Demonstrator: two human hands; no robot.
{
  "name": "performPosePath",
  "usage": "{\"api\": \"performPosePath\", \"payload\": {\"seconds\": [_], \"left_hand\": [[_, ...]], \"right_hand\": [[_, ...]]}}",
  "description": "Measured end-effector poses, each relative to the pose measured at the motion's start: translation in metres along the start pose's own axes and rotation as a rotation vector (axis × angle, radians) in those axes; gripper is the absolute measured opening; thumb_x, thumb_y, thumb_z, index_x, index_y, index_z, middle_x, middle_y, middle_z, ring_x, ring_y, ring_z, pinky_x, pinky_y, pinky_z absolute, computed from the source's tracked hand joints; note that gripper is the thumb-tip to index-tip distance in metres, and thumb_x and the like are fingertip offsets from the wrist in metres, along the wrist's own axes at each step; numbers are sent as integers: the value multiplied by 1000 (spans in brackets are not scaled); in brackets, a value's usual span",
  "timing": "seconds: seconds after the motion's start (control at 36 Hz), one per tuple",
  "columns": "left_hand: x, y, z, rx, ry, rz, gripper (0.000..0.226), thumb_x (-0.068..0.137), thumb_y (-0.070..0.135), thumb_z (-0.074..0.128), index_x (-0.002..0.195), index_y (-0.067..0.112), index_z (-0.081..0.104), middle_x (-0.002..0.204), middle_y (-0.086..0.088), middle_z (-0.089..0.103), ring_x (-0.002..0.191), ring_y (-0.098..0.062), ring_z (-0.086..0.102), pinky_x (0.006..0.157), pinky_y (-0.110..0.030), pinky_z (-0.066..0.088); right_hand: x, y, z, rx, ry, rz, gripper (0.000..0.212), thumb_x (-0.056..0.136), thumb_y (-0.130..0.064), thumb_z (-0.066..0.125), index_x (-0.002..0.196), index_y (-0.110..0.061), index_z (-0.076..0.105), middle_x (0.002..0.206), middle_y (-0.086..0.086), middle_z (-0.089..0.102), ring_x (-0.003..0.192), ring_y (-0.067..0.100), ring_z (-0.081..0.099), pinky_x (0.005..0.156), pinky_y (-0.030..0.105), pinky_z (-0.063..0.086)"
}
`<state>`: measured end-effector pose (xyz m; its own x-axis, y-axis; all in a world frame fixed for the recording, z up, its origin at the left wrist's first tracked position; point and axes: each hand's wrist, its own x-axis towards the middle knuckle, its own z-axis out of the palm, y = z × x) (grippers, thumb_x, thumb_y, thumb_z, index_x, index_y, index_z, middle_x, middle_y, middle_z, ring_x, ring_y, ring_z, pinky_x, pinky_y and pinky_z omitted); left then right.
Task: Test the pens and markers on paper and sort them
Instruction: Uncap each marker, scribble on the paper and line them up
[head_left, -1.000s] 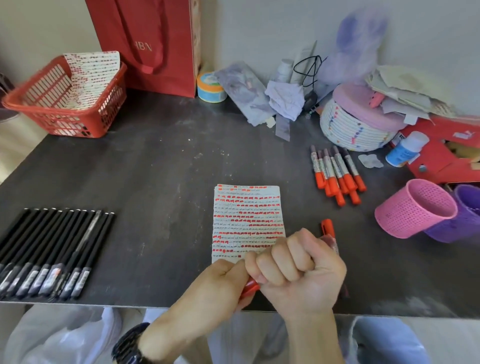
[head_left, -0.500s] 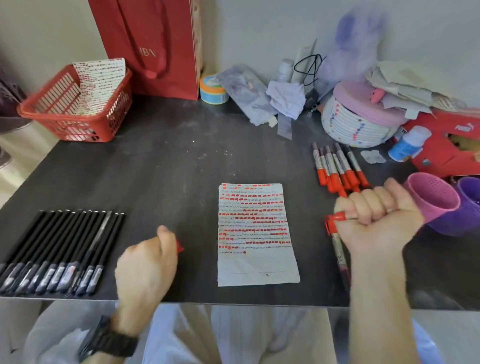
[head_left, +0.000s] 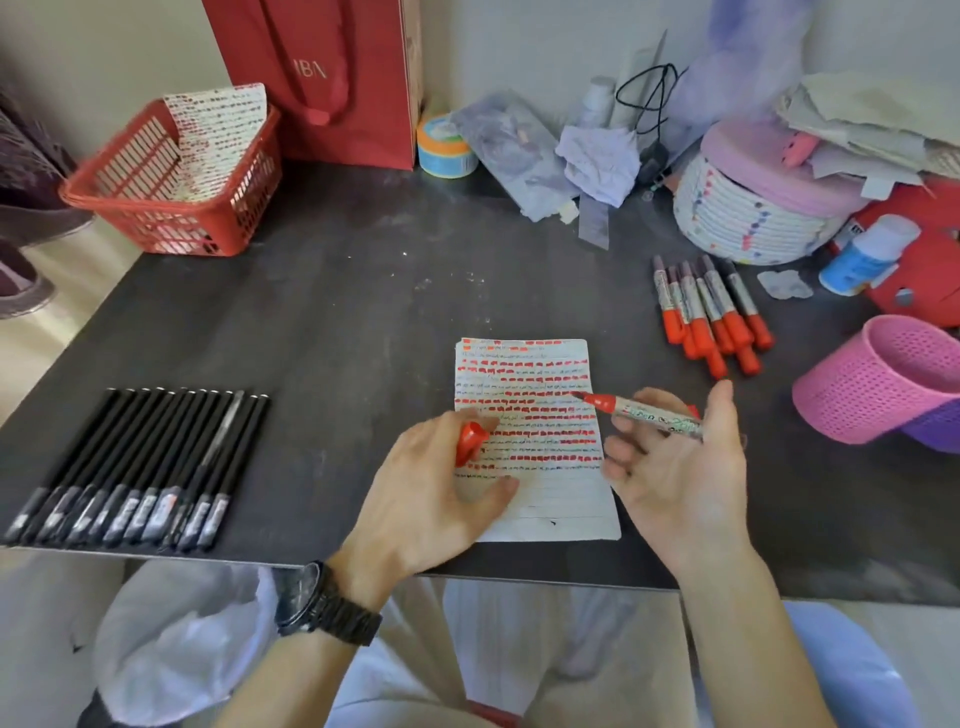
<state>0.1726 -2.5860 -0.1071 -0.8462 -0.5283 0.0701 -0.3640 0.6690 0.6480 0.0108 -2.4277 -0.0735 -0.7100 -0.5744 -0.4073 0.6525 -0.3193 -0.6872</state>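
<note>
Red marker (head_left: 655, 415) is lying in the grip of the right hand (head_left: 680, 483), left hand (head_left: 441, 499) pinching the cap (head_left: 470, 440), so stroking lightly on bare paper (head_left: 561, 512) is advisable.

Paper (head_left: 561, 499) at table (head_left: 363, 312) centre, pens (head_left: 135, 467) left of it, markers (head_left: 711, 322) behind right, basket (head_left: 156, 208) back left, cup (head_left: 872, 384) far right

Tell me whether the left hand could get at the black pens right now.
Probably yes: only open table shows between the left hand and the black pens, though its grip is busy with the red cap.
</note>
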Motion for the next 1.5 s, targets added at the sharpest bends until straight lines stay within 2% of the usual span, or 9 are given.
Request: {"api": "performPosePath", "payload": {"seconds": [0.06, 0.17, 0.31, 0.42, 0.56, 0.92, 1.11, 1.28, 1.5], "left_hand": [[-3, 0, 2, 56, -22, 16, 71, 76, 68, 57, 138, 37, 44, 139, 20, 53, 129, -4, 39, 118, -19, 21], [-6, 1, 2, 64, -18, 69, 76, 75, 66, 64, 141, 34, 43, 138, 25, 47, 132, 11, 18, 111, -2, -8], [-4, -3, 1, 53, 11, 89, 75, 72, 64, 68, 137, 34, 45, 132, 25, 50, 130, 11, 17, 110, 0, -7], [-4, -1, 1, 42, 14, 80, 74, 71, 60, 71, 135, 32, 46, 126, 28, 46, 126, 13, 16, 110, 0, -5], [-3, 1, -1, 23, -16, 46, 69, 75, 57, 70, 136, 32, 48, 134, 17, 58, 126, 1, 39, 115, -6, 0], [-3, 5, -6, -2, -42, 25, 68, 75, 52, 70, 136, 27, 53, 141, 12, 56, 130, -2, 35, 113, -3, -4], [-4, 3, -5, 11, -58, 10, 67, 76, 48, 71, 137, 28, 52, 142, 15, 54, 131, -6, 48, 120, -15, 6], [-3, 5, -6, 3, -60, 0, 67, 75, 48, 67, 137, 26, 52, 141, 13, 56, 130, -6, 49, 119, -12, 4], [-4, 4, -6, 11, -59, 7, 66, 76, 45, 71, 137, 27, 52, 142, 15, 55, 131, -6, 48, 118, -11, 2]], "right_hand": [[-3, 4, 2, -91, -31, -13, 71, 86, -80, 40, 86, -17, 74, 68, 9, 64, 51, 19, 53, 44, 26, 41], [-7, 16, 12, -314, -58, -115, 55, 81, -70, 62, 85, -17, 76, 72, 13, 68, 53, 18, 58, 46, 26, 47], [-4, 31, 21, -640, -25, -334, 30, 80, -46, 75, 69, -20, 63, 52, 5, 55, 40, 16, 47, 40, 20, 38], [1, 42, 19, -776, 55, -444, 38, 87, -36, 75, 59, -23, 52, 44, 3, 53, 35, 14, 46, 40, 21, 37], [3, 55, 11, -933, 126, -587, 37, 85, -24, 74, 57, -22, 50, 44, 0, 56, 40, 8, 53, 51, 18, 44], [3, 56, 14, -987, 133, -585, 25, 78, -24, 68, 55, -26, 56, 44, -2, 58, 40, 5, 54, 49, 12, 43], [2, 56, 17, -1013, 135, -569, 23, 78, -25, 68, 57, -24, 57, 47, -1, 59, 41, 12, 57, 45, 26, 49], [2, 55, 18, -1004, 126, -571, 26, 77, -21, 68, 55, -22, 54, 45, -1, 57, 40, 14, 57, 47, 12, 42], [1, 53, 19, -1028, 135, -555, 24, 77, -23, 68, 57, -23, 55, 47, -1, 59, 42, 13, 58, 46, 31, 52]]}}
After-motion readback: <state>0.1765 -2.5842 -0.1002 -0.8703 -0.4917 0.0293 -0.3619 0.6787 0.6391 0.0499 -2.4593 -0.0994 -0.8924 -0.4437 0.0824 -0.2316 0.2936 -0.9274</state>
